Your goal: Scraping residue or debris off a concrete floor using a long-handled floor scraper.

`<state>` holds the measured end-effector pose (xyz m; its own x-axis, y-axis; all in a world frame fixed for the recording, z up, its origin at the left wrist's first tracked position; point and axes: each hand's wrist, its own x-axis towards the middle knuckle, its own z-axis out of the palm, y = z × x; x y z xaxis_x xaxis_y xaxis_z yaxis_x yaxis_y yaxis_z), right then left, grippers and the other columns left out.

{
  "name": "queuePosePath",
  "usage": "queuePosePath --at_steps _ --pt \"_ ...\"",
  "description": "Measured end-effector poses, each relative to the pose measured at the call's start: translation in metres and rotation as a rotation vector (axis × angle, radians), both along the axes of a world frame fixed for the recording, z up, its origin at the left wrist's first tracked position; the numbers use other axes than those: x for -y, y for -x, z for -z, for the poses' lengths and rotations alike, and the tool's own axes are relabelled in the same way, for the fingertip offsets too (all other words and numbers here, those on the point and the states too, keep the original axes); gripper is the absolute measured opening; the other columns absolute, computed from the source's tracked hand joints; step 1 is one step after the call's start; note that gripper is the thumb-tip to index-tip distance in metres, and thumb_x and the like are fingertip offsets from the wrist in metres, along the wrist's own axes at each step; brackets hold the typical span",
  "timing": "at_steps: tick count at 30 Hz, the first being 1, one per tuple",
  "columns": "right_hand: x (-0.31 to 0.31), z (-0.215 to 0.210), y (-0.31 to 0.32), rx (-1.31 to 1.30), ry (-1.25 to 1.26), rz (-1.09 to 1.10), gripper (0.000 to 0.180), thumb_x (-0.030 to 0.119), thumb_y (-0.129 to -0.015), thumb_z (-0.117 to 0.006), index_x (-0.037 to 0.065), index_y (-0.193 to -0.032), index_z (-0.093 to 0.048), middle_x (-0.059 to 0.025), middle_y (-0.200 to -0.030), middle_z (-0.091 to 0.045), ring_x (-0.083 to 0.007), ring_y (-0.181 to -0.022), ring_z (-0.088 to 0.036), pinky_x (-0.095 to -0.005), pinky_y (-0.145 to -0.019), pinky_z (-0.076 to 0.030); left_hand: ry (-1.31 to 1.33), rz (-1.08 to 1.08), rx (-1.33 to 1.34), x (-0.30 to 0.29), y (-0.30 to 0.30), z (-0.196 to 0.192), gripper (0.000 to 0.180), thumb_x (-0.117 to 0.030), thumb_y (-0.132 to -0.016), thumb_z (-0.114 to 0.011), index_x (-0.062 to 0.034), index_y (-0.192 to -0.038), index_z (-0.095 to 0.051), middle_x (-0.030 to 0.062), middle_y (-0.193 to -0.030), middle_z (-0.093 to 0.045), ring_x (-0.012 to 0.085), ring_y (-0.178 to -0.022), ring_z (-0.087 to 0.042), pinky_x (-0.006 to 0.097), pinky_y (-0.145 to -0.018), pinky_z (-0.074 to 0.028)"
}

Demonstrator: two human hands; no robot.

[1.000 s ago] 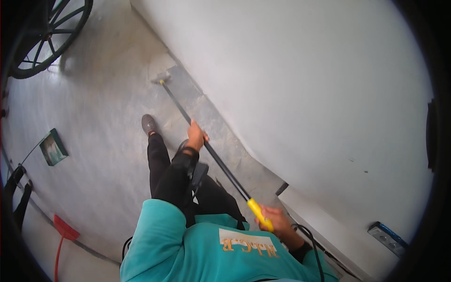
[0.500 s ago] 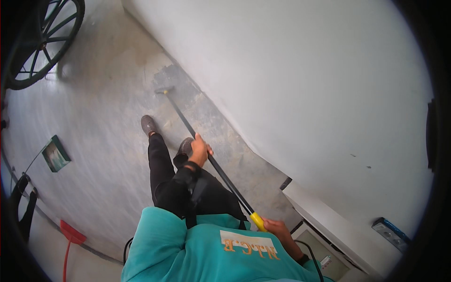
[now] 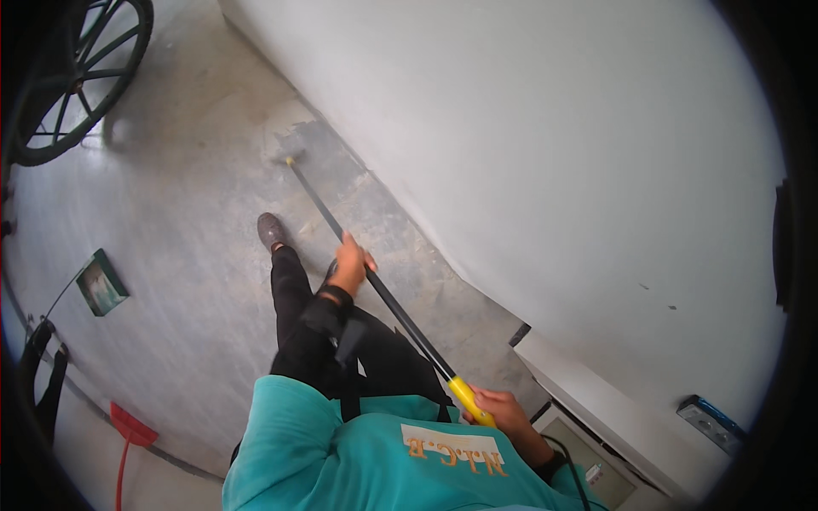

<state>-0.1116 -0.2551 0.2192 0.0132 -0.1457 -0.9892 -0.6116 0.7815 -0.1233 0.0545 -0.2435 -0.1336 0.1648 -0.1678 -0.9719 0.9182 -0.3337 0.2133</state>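
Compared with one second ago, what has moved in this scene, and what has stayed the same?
The long-handled floor tool has been pulled back along the wall: its head now lies nearer the person. The left hand slid down the black shaft, and the right hand drew back at the yellow grip. Both hands kept their hold. The wheel, green dustpan and red broom did not move.

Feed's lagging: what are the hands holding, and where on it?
A long-handled floor tool: left hand around the black shaft midway, right hand at the yellow top end.
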Motion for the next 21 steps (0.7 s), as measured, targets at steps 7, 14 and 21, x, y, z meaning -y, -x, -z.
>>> queuePosePath --at_steps 7,14,21 --pt "0.033 0.029 -0.062 0.106 -0.198 0.116 0.038 0.022 -0.077 -0.040 0.004 -0.110 -0.034 -0.0069 -0.064 -0.045 -0.0085 -0.041 -0.037 -0.0184 -0.038 -0.032 0.216 -0.014 0.287 0.021 -0.090 0.018 0.057 -0.045 -0.076 -0.015 0.0000 -0.051 -0.040 0.0126 -0.033 -0.039 0.0243 -0.030 -0.040 0.033 -0.035 -0.033" --pt "0.017 -0.008 -0.017 -0.002 -0.010 -0.010 0.038 0.019 -0.077 -0.040 0.004 -0.111 -0.035 -0.0061 -0.063 -0.046 -0.0075 -0.042 -0.040 -0.0165 -0.037 -0.032 0.157 -0.288 -0.062 0.012 -0.036 -0.023 0.045 -0.039 -0.078 -0.023 -0.0014 -0.056 -0.032 0.0083 -0.036 -0.028 0.0225 -0.026 -0.033 0.034 -0.024 -0.029" --pt "0.050 0.001 -0.029 0.094 0.004 -0.042 0.038 0.016 -0.076 -0.041 -0.001 -0.109 -0.035 -0.0064 -0.063 -0.048 -0.0070 -0.040 -0.041 -0.0181 -0.034 -0.032 0.147 -0.450 -0.064 0.023 -0.028 0.015 0.044 -0.040 -0.078 -0.022 -0.0039 -0.055 -0.033 0.0090 -0.036 -0.030 0.0217 -0.028 -0.033 0.032 -0.029 -0.030"
